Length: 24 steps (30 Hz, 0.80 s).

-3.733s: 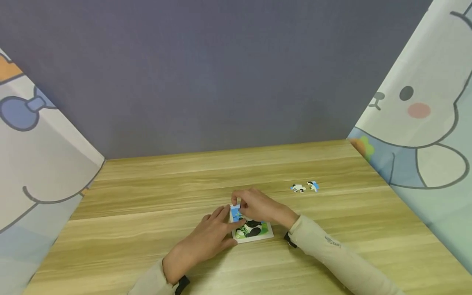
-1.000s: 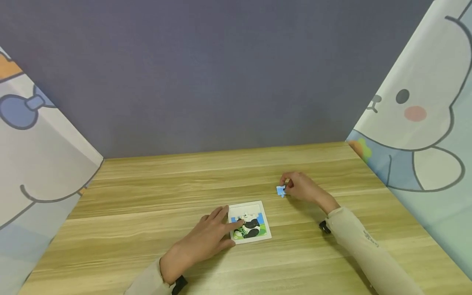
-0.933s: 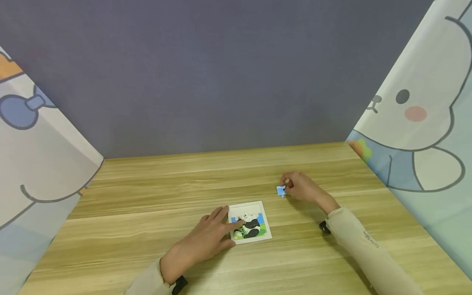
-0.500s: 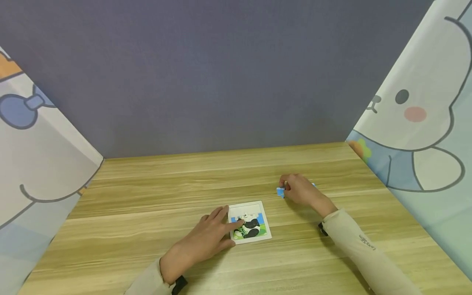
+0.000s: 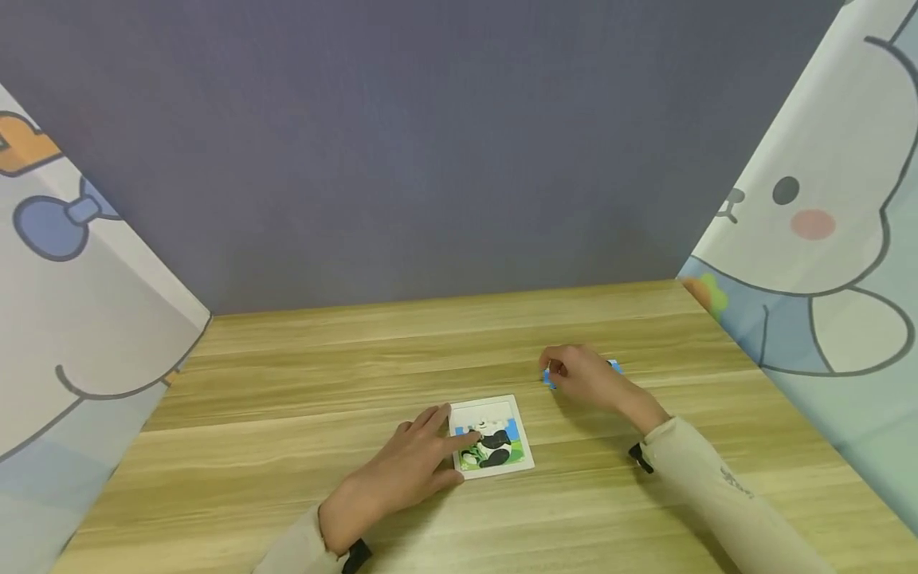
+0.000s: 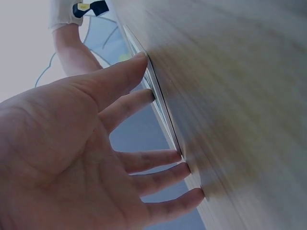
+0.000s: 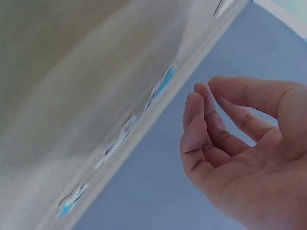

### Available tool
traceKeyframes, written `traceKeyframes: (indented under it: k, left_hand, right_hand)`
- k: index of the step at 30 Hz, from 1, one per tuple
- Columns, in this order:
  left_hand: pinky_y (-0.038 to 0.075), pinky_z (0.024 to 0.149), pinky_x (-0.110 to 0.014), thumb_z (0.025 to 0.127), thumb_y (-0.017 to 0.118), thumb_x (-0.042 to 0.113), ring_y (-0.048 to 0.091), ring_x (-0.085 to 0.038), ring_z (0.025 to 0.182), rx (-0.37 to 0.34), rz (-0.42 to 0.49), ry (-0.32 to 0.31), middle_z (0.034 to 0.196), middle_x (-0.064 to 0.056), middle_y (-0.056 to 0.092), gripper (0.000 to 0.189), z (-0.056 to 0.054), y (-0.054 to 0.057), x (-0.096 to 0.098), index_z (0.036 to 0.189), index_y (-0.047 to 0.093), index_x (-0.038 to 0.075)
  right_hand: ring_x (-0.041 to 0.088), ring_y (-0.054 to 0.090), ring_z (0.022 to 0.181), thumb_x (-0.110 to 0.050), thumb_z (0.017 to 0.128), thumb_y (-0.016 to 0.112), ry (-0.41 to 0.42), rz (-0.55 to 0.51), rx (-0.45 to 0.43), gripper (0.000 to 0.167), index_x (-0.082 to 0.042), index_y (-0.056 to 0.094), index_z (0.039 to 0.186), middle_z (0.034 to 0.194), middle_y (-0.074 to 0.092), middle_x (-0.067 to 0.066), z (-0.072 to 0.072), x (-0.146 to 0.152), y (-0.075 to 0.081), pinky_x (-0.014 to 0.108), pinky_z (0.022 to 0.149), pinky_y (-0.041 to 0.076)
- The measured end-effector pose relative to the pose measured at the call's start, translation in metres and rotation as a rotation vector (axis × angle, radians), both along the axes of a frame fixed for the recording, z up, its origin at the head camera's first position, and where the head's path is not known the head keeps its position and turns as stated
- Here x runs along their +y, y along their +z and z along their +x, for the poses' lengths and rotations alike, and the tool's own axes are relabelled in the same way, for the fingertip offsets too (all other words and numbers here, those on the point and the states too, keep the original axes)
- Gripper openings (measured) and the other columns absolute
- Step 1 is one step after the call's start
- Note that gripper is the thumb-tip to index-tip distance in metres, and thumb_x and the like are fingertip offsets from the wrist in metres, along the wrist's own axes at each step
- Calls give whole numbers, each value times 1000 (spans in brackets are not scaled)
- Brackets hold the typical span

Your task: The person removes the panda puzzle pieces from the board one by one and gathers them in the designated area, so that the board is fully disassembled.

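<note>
Booth-like workspace | grey backdrop (image 5: 430, 159) | cartoon-print side panels (image 5: 846, 151) | wood-grain table (image 5: 287, 375)

The worktop (image 5: 323, 367) is broad and flat, wood-toned in straw and light brown, its grain running across from side to side. A little right of its middle I can see a square white puzzle tray (image 5: 488, 410) lying flat, turned slightly against the grain. Beyond it, off to the right, three loose pieces lie in a row straight on the wood: a blue piece (image 5: 547, 379) nearest the tray, a mostly white piece (image 7: 117, 141) with dark marks in the middle, and a blue-and-white piece (image 5: 617, 367) farthest out. Whether the first two touch, I can't tell.
</note>
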<state>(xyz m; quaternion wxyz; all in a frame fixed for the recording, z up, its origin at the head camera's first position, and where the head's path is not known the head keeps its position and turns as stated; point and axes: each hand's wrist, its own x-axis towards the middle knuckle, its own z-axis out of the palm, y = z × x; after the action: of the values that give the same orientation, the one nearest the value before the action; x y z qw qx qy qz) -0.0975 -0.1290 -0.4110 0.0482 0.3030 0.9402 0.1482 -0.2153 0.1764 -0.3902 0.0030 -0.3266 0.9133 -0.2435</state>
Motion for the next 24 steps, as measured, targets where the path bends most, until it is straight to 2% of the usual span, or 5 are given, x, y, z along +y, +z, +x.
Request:
traceKeyframes:
  k: [6, 12, 17, 22, 24]
  left_hand:
    - [44, 94, -67, 93, 70, 38, 39, -42, 138, 19, -15, 9, 152, -25, 38, 53, 1, -4, -2, 143, 56, 31]
    - [45, 92, -66, 93, 70, 38, 40, -42, 137, 30, -24, 4, 151, -25, 38, 53, 2, -4, -2, 143, 56, 31]
    - [47, 91, -65, 93, 69, 38, 40, -42, 137, 50, -36, -14, 151, -26, 38, 52, 0, -1, -1, 143, 56, 29]
    - [45, 92, -67, 94, 69, 37, 37, -45, 139, 25, -37, -19, 152, -27, 36, 53, -1, 0, 1, 144, 55, 29]
    - [45, 93, -67, 94, 69, 36, 37, -45, 139, 43, -46, -22, 153, -26, 36, 53, 0, 0, 1, 144, 55, 27]
  right_hand:
    - [10, 60, 76, 5, 89, 63, 65, 11, -15, 16, 0, 70, 103, 88, 69, 5, 19, -20, -2, 27, 67, 52]
    - [14, 64, 84, 2, 92, 64, 146, 28, -5, 15, -3, 70, 104, 94, 70, 4, 34, -37, -3, 30, 74, 54]
    - [14, 62, 89, -4, 92, 69, 165, 70, -23, 13, -6, 70, 105, 98, 68, 2, 49, -50, -8, 32, 77, 53]
    - [17, 57, 91, -14, 86, 78, 145, 165, 45, 24, -7, 71, 109, 100, 64, 2, 61, -56, -13, 36, 78, 48]
    - [17, 56, 91, -14, 85, 79, 135, 178, 57, 27, -7, 71, 110, 100, 64, 2, 63, -57, -14, 38, 80, 47]
